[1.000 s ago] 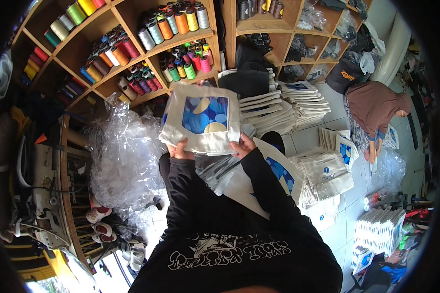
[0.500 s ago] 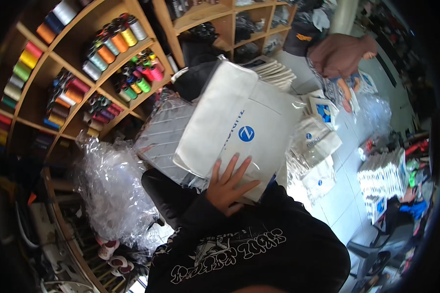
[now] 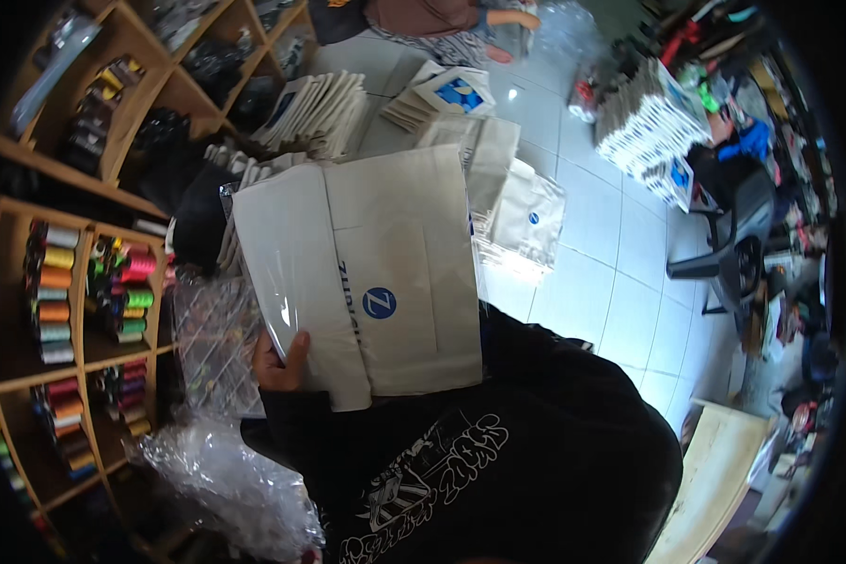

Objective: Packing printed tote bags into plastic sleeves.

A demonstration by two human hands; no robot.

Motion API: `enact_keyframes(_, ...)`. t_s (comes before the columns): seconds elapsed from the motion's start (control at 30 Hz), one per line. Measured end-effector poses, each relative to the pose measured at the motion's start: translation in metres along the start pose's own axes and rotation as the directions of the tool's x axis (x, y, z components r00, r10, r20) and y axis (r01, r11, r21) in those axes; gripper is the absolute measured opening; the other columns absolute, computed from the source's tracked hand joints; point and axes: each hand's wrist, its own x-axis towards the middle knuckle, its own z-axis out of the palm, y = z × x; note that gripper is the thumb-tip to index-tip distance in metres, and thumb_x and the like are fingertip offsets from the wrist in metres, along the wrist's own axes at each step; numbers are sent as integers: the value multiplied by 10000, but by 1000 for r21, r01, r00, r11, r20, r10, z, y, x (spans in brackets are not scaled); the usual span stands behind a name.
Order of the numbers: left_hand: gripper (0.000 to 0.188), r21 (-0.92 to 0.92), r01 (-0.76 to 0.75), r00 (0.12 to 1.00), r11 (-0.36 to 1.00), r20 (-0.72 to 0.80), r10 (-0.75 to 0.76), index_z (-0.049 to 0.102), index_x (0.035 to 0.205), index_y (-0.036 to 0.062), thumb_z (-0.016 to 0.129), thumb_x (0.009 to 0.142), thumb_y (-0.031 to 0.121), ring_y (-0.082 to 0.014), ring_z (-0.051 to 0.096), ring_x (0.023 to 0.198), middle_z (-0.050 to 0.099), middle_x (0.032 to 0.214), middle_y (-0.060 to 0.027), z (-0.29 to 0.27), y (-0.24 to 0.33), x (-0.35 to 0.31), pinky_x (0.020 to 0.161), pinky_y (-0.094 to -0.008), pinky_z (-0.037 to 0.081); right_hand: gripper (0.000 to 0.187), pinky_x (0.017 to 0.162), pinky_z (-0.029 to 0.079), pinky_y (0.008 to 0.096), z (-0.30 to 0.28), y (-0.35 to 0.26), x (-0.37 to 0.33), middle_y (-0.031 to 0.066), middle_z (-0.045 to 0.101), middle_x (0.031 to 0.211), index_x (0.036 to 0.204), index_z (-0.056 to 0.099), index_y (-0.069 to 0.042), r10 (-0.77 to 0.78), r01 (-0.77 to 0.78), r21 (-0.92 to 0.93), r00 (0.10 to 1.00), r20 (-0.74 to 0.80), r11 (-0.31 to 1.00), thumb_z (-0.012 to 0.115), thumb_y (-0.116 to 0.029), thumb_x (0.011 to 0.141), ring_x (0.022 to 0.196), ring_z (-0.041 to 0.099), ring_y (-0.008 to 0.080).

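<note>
A folded off-white canvas bag [image 3: 414, 254] with a round blue emblem lies in front of my chest inside shiny clear plastic. My left hand [image 3: 282, 364] is closed on its lower left edge, thumb on the front face and fingers around behind. My right hand is not visible; only its dark sleeve shows, running to the right of the bag. Under and left of the bag lies a sheet of clear plastic packaging [image 3: 218, 343].
Stacked canvas bags [image 3: 318, 113] and more folded bags [image 3: 531, 221] lie on the tiled floor ahead. Thread shelves [image 3: 75, 381] stand left, above crumpled clear plastic [image 3: 230, 484]. Another person [image 3: 423, 19] sits at the far side. A dark chair [image 3: 733, 249] is right, beside a tall bag stack [image 3: 650, 122].
My left hand has gone from lying spread on the bag's front to gripping its lower left edge. The bag now stands more upright and closer to me, and my view has turned right.
</note>
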Motion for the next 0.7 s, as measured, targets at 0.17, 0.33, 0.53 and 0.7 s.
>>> enact_keyframes(0.17, 346, 50, 8, 995, 999, 97, -13, 538, 1024, -15, 667, 766, 176, -140, 552, 812, 598, 893, -72, 43, 4, 27, 748, -254, 428, 784, 913, 383, 401, -55, -81, -66, 142, 350, 1319, 1305, 283, -12, 58, -36, 81, 959, -279, 996, 370, -618, 815, 1148, 424, 266)
enact_keyframes(0.33, 330, 32, -77, 962, 997, 264, 65, 527, 1041, -7, 641, 785, 167, -163, 564, 859, 598, 946, -97, 124, 5, 55, 769, -273, 436, 662, 902, 403, 345, -72, -147, -114, 127, 471, 1214, 1333, 253, -45, -207, 106, -626, 974, -90, 773, 615, -87, 781, 1080, 485, 227)
enact_keyframes(0.53, 574, 256, 14, 845, 967, 514, -148, 384, 1227, 36, 661, 756, 209, -229, 540, 990, 529, 1114, -162, 206, -24, 63, 795, -318, 436, 556, 826, 460, 306, -193, -205, -160, 80, 545, 1085, 1241, 367, -77, -510, 89, -794, 808, -296, 601, 638, -59, 756, 959, 541, 187)
enact_keyframes(0.7, 606, 299, 57, 857, 952, 474, -201, 346, 1264, 81, 651, 753, 197, -234, 536, 1006, 526, 1114, -152, 175, -49, 62, 808, -322, 435, 553, 784, 480, 292, -306, -242, -184, 81, 571, 1054, 1251, 401, -106, -594, -203, -893, 684, -422, 401, 611, -9, 748, 921, 561, 170)
